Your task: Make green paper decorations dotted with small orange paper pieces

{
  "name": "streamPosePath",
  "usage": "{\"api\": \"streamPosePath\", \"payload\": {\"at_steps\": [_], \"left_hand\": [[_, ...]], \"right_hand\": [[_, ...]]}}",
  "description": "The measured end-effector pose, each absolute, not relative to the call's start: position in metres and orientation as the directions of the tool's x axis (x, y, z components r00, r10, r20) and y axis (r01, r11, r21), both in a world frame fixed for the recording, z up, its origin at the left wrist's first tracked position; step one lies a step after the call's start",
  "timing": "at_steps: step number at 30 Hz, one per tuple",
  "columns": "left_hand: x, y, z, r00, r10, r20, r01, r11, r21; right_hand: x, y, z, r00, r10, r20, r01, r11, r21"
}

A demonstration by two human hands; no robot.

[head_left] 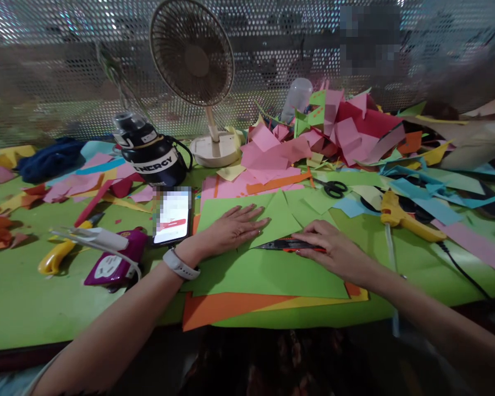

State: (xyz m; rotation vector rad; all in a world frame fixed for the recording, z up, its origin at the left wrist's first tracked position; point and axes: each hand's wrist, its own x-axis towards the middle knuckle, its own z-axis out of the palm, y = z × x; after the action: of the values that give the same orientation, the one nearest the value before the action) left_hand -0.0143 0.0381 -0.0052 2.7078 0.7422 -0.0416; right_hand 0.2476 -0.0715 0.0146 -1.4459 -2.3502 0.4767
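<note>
A stack of green paper [272, 275] lies before me, with orange and yellow sheets showing under its near edge. My left hand [233, 225] rests flat on the green paper, fingers stretched out to the right. A white band is on that wrist. Closed round a utility knife [291, 244] with a dark and red body, my right hand [332, 247] holds it low over the green sheet. The blade points left, close to the left fingertips. Behind the knife, a corner of a green piece [278, 214] is cut or folded at an angle.
A phone [172, 215], a purple power adapter [117, 258] and a yellow-handled cutter [60, 254] lie left. Behind are a dark bottle [159, 159], a fan [193, 60], scissors [334, 188] and heaped paper scraps [272, 148]. A yellow glue gun [408, 220] lies right.
</note>
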Motion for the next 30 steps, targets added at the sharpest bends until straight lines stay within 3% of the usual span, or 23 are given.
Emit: {"api": "streamPosePath", "payload": {"at_steps": [7, 23, 30], "left_hand": [[-0.0140, 0.0385, -0.0036, 0.862, 0.497, -0.103, 0.502, -0.805, 0.315], [-0.0128, 0.0375, -0.0010, 0.847, 0.516, -0.126, 0.528, -0.788, 0.317], [-0.0147, 0.0375, -0.0086, 0.856, 0.513, -0.059, 0.507, -0.812, 0.289]], "right_hand": [[0.2496, -0.0678, 0.0102, -0.434, 0.885, 0.165, 0.760, 0.459, -0.460], [0.2510, -0.0706, 0.0113, -0.448, 0.886, 0.116, 0.766, 0.448, -0.462], [0.2536, -0.0746, 0.0129, -0.448, 0.887, 0.116, 0.763, 0.447, -0.467]]}}
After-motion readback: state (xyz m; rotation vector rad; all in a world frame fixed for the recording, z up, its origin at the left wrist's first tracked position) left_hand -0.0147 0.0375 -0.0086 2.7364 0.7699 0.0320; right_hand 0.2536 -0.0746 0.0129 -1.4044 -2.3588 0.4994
